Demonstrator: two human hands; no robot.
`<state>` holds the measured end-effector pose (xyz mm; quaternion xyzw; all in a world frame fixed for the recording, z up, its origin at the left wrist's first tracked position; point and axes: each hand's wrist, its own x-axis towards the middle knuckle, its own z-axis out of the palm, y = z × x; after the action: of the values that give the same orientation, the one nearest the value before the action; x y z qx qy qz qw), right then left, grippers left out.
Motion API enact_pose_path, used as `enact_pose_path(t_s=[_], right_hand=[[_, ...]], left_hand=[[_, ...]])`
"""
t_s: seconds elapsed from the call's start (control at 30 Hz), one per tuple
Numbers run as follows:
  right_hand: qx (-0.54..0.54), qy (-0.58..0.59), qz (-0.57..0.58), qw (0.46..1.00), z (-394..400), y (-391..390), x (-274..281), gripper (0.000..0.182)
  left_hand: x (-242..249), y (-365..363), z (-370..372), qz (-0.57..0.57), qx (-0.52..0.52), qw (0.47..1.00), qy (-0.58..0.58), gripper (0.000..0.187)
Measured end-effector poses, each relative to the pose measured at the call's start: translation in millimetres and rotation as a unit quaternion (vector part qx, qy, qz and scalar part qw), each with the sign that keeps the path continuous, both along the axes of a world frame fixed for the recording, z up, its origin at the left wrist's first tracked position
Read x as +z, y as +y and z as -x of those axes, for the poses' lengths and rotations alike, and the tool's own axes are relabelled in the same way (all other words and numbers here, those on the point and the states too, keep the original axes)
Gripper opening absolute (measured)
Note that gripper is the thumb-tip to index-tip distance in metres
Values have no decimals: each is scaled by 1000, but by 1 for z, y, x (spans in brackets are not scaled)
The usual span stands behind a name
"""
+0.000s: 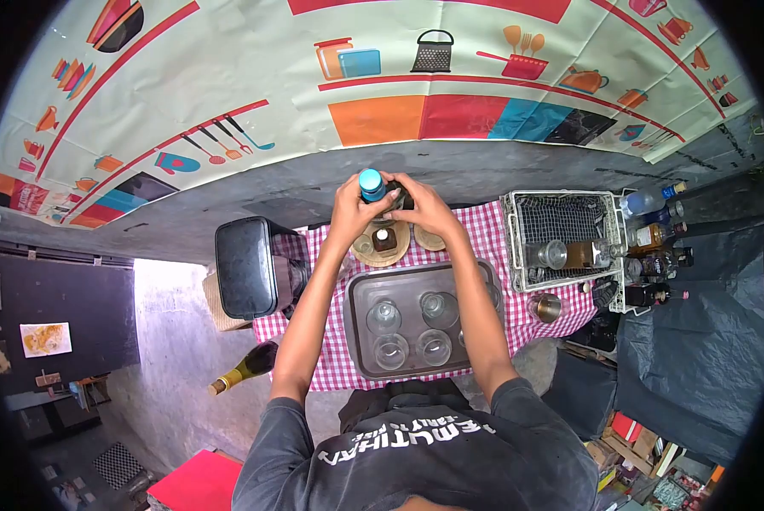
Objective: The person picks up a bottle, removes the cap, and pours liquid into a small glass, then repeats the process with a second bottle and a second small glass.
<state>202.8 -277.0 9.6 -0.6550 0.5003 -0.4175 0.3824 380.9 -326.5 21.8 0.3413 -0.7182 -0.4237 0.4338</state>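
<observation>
1. Head view: my left hand (pixel 348 213) is closed round the blue-capped bottle (pixel 371 184), its fingers narrow about the side. The cap faces up toward me, so the long axis seems close to upright, seen nearly end-on.
2. My right hand (pixel 426 207) comes in from the other side, fingers curved over a dark object (pixel 400 198) just right of the cap. Whether they grip it or only touch it, I can't tell. My left is the nearer hand to the cap — the bottle lies between my two thumbs.
3. Nearer my body than my fingers, a small dark jar (pixel 384 242) sits on a woven mat (pixel 366 250). Closer to me again lies the tray (pixel 407 286), with upturned or upright glasses (pixel 384 315) — I can't tell which.
</observation>
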Motion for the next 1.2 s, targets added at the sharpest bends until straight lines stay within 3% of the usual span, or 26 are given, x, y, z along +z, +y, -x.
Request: enact_pose_path(t_s=[0.1,0.5,0.67,0.83,1.07,1.2], right_hand=[[-12,35,-24,999,3,5,17,72],[-80,82,126,985,20,39,87,69],[-92,7,123,988,26,68,124,71],[-108,-85,104,985,30,98,123,74],[-31,-196,7,980,29,161,104,95],[-76,-175,28,981,11,198,85,100]], left_hand=[[16,2,3,0,-19,1000,-21,25],[96,29,27,24,-55,997,46,20],[137,51,41,28,-83,991,97,20],[162,83,54,-16,-64,991,119,15],[175,141,52,-21,-40,997,70,14],[177,170,40,-46,-57,995,61,16]])
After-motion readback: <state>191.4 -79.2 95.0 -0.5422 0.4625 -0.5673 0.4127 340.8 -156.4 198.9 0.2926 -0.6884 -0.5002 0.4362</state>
